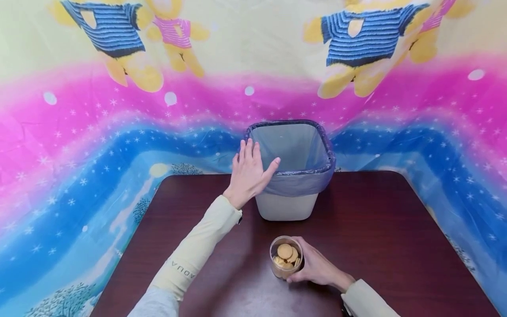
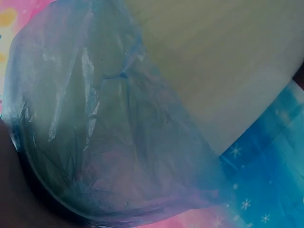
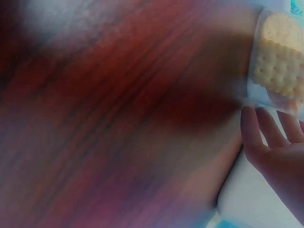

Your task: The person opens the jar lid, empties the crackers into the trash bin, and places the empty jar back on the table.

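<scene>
In the head view my left hand (image 1: pixel 251 171) is at the left front of a pale trash bin (image 1: pixel 287 207), fingers straight and thumb spread. Whether it touches the bin's rim I cannot tell. A translucent bluish liner (image 1: pixel 301 182) is folded over the rim; it fills much of the left wrist view. Nearer the front, my right hand (image 1: pixel 317 266) grips a clear round jar (image 1: pixel 279 270) from its right side. Round biscuits (image 1: pixel 285 251) lie inside the jar, seen through its open top. The right wrist view catches biscuits (image 3: pixel 280 69) through the jar's wall, above my fingers (image 3: pixel 270 128).
Both stand on a dark reddish-brown table (image 1: pixel 376 229) with rounded back corners. Behind and around it hangs a colourful cloth (image 1: pixel 222 83) printed with bears and snowflakes. The bin is near the table's back edge.
</scene>
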Demonstrator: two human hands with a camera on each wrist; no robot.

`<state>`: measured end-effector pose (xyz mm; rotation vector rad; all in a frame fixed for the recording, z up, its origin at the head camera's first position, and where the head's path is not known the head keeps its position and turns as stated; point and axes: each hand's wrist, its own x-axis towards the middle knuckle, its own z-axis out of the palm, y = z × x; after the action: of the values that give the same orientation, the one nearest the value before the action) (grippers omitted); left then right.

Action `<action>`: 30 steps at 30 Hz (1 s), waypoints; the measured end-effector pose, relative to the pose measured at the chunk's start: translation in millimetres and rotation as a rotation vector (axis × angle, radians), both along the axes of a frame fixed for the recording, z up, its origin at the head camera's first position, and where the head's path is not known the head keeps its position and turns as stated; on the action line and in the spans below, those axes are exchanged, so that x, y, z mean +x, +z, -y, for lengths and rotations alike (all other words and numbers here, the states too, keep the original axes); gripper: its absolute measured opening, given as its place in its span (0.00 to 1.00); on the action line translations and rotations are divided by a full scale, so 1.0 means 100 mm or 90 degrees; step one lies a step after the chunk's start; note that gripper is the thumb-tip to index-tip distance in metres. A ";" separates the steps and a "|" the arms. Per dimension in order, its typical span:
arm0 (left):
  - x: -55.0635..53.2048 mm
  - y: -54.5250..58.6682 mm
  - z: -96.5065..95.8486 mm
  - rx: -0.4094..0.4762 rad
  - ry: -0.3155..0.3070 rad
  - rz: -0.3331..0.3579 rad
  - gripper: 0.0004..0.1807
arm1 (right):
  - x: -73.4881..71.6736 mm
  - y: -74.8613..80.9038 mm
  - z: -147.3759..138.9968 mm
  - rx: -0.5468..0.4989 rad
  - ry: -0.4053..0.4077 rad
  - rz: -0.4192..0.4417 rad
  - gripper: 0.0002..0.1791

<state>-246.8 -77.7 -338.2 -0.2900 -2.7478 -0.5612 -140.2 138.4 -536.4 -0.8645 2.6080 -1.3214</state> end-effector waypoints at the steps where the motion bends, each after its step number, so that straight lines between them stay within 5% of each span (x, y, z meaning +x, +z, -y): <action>1: 0.00 0.00 0.00 -0.005 0.005 0.003 0.51 | 0.00 0.00 0.00 -0.003 0.003 0.001 0.53; 20: -0.07 0.00 0.10 -0.013 -0.015 0.053 0.52 | -0.01 -0.06 0.05 -0.007 0.004 -0.044 0.50; 30: -0.09 0.01 0.11 -0.010 -0.013 0.069 0.52 | -0.01 -0.08 0.03 -0.070 0.003 -0.034 0.49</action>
<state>-255.9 -88.3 -336.8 -0.3000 -2.8570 -0.5775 -141.2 135.1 -544.9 -0.9332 2.5920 -1.4728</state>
